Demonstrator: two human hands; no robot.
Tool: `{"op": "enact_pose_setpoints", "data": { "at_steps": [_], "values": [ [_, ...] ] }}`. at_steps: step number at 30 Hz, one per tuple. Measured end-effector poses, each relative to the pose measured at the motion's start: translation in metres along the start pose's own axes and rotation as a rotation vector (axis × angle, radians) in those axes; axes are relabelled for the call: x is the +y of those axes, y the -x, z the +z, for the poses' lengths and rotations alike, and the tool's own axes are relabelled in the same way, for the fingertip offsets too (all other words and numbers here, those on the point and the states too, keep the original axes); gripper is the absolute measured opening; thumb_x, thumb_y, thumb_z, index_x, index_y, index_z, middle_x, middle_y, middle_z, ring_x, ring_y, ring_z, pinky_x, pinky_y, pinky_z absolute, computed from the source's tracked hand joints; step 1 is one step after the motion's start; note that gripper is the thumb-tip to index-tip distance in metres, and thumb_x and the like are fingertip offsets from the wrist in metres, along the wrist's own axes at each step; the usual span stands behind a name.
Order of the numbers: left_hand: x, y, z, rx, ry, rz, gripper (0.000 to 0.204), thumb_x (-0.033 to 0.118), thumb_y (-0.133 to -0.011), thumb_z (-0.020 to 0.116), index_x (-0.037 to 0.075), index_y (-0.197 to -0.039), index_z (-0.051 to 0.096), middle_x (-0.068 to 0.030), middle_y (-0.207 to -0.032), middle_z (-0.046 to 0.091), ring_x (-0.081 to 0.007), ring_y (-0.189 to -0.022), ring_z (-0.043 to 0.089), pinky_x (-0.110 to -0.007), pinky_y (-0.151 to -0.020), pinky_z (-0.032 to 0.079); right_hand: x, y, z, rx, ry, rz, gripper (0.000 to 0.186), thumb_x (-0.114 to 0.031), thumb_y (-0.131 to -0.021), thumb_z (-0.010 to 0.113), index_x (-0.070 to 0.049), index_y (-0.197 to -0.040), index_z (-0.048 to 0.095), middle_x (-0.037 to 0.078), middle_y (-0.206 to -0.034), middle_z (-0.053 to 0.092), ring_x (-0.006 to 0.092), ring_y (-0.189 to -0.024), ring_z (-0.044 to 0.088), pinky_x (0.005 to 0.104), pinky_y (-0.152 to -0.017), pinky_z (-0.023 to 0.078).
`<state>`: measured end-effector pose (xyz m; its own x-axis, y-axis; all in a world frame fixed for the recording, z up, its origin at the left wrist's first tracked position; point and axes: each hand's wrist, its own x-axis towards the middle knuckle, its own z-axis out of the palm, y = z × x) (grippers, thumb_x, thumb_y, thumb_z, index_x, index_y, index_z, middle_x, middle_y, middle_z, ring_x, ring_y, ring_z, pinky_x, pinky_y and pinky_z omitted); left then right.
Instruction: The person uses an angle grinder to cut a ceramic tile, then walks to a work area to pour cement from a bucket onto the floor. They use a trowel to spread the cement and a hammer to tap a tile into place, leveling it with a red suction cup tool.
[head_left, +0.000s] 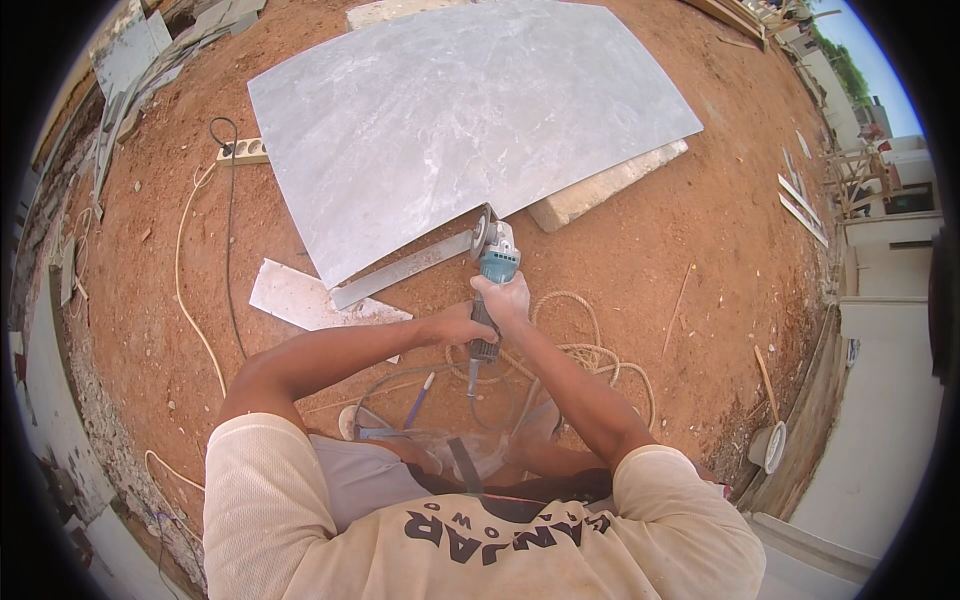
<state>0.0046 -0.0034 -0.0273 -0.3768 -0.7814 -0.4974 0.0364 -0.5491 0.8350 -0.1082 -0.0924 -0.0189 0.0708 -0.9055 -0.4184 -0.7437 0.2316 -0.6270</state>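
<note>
– Fingers first: what are they up to?

– Both sets are wrapped round an angle grinder (500, 264). Right hand (508, 298) grips the teal body up near the head, left hand (460, 325) has the dark rear end, closer to the person. Some fingertips are hidden behind the tool, tbh.

– Why split them like that?

– My guess: front hand steers, rear hand braces against kick. Just ahead of the right fingers, the disc (483, 232) stands on edge by the slab's near side, probably so it lines up with the gap there. Can't tell if it's spinning.

– And the slab?

– Big grey slab (460, 120), straight out beyond the fingers. A narrow grey strip (405, 270) runs along its near edge, ahead and left of them. Can't tell if it's joined at the disc end.

– What's holding the slab up?

– Pale block (610, 185) under it, ahead and right of the fingers, likely for disc clearance.

– Anything else?

– White piece (320, 300) left of the fingers, partly under the strip. Coiled rope (600, 360) near them on the right. Power strip (245, 151) well off ahead-left, presumably keeping the sockets away from the blade.
</note>
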Motion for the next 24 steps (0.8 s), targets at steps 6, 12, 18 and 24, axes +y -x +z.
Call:
{"op": "enact_pose_setpoints", "data": {
  "at_steps": [6,12,18,24],
  "values": [
    [0.001,0.000,-0.003,-0.043,-0.015,-0.009,0.053,0.026,-0.082,0.072,0.001,-0.127,0.058,-0.0111,-0.111,0.068,-0.0208,-0.096,0.068,-0.034,-0.075,0.058,0.002,0.000,0.001,0.003,-0.002,-0.008,0.060,-0.038,-0.068,0.082,0.004,-0.105,0.061,0.021,-0.100,0.070,0.0316,-0.095,0.069,0.0412,-0.086,0.053],
    [-0.004,-0.001,-0.003,-0.015,-0.002,-0.023,0.051,0.027,-0.081,0.072,0.001,-0.124,0.060,-0.0109,-0.109,0.068,-0.0209,-0.094,0.068,-0.033,-0.072,0.058,-0.002,0.004,-0.001,0.003,0.016,-0.024,0.063,-0.040,-0.067,0.081,0.005,-0.106,0.062,0.022,-0.100,0.070,0.0338,-0.096,0.069,0.0421,-0.087,0.053],
    [-0.004,0.004,0.001,0.011,0.008,0.006,0.049,0.030,-0.080,0.073,0.003,-0.119,0.063,-0.0089,-0.102,0.069,-0.0190,-0.084,0.067,-0.032,-0.064,0.056,-0.005,0.009,-0.003,-0.012,-0.004,-0.049,0.064,-0.040,-0.066,0.081,0.007,-0.105,0.061,0.025,-0.098,0.070,0.0374,-0.095,0.069,0.0433,-0.086,0.053],
    [0.008,0.016,0.003,-0.016,0.004,-0.021,0.050,0.028,-0.082,0.071,0.001,-0.123,0.060,-0.0101,-0.106,0.068,-0.0200,-0.089,0.069,-0.032,-0.069,0.058,0.002,0.009,0.003,-0.004,-0.040,-0.065,0.066,-0.041,-0.065,0.081,0.010,-0.101,0.059,0.028,-0.095,0.069,0.0411,-0.092,0.069,0.0450,-0.084,0.054]
  ]
}}
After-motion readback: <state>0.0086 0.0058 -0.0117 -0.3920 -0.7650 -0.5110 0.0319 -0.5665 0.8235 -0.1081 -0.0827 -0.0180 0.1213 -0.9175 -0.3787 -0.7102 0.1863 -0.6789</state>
